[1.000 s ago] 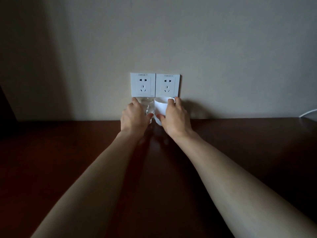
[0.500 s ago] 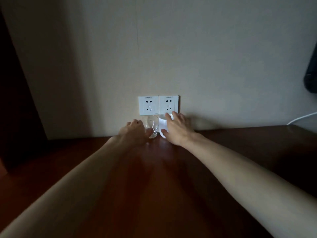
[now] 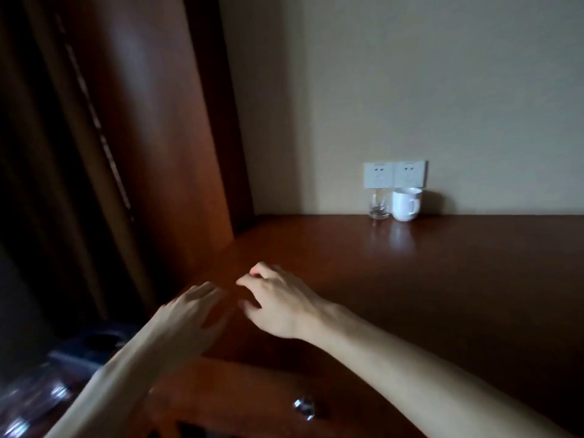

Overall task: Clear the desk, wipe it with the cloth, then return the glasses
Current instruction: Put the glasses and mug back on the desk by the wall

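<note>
Both hands hovering over near-left table [image 3: 442, 279] edge. Left hand [image 3: 189, 314] grip slack, holding nothing; right hand [image 3: 275, 301] fingers loosely curled, also holding nothing. Glass [image 3: 378, 206] and white mug [image 3: 405, 204] sitting far back, touching wall under sockets [image 3: 395, 174], likely parked clear of working surface.

At the lower left a blurred heap [image 3: 47, 387] of dark and shiny shapes cannot be identified. The left hand [image 3: 189, 314] is smeared, its fingers indistinct. Both forearms run off the bottom edge, and the socket markings [image 3: 395, 173] are too small to read.
</note>
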